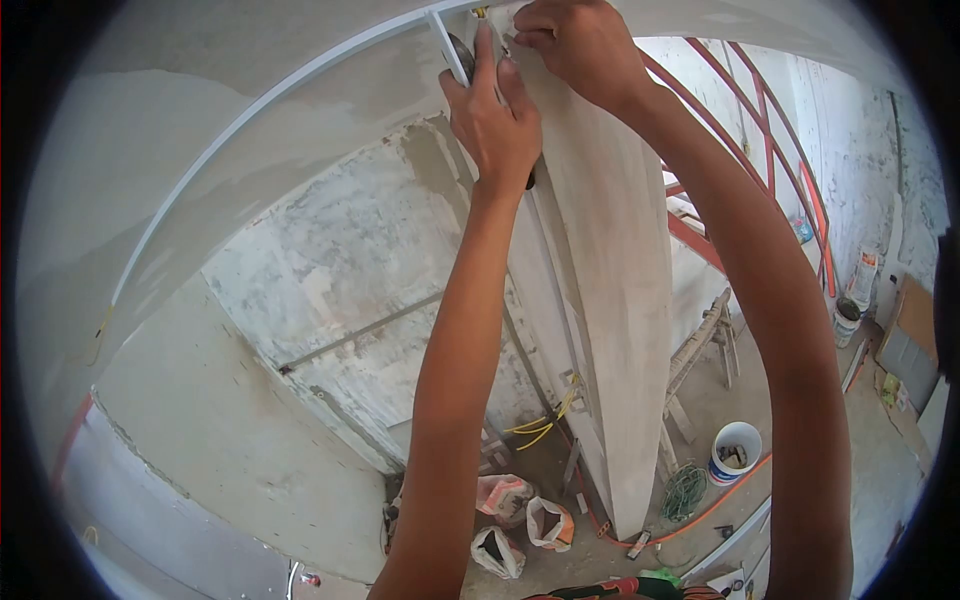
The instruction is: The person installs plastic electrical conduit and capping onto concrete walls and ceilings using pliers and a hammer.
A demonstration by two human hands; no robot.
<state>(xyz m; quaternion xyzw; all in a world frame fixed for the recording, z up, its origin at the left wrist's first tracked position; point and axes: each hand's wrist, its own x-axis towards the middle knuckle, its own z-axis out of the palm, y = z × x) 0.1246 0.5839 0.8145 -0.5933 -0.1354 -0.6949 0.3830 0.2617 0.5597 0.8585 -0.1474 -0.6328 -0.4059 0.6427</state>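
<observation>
Overhead work, both arms raised. Left hand (pixel 497 140): fingers wrapped about a dark-handled tool (pixel 531 178), its type mostly masked by the palm; we read the grip as parking it while the fingertips reach up, steadying the spot beside the short white conduit (pixel 449 48). Right hand (pixel 585 50): fingers curled in close at the yellow wires (pixel 481 12); we cannot tell whether they pinch anything. Wires sit at the top edge of our view, between the hands, so each hand comes at them from its own side.

We see the long white conduit (pixel 215 137) following the curved ceiling edge, probably to guide wiring. Below, a bucket (pixel 736 455) and open sacks (pixel 497 552) stand on the floor, likely kept low and out of the reach.
</observation>
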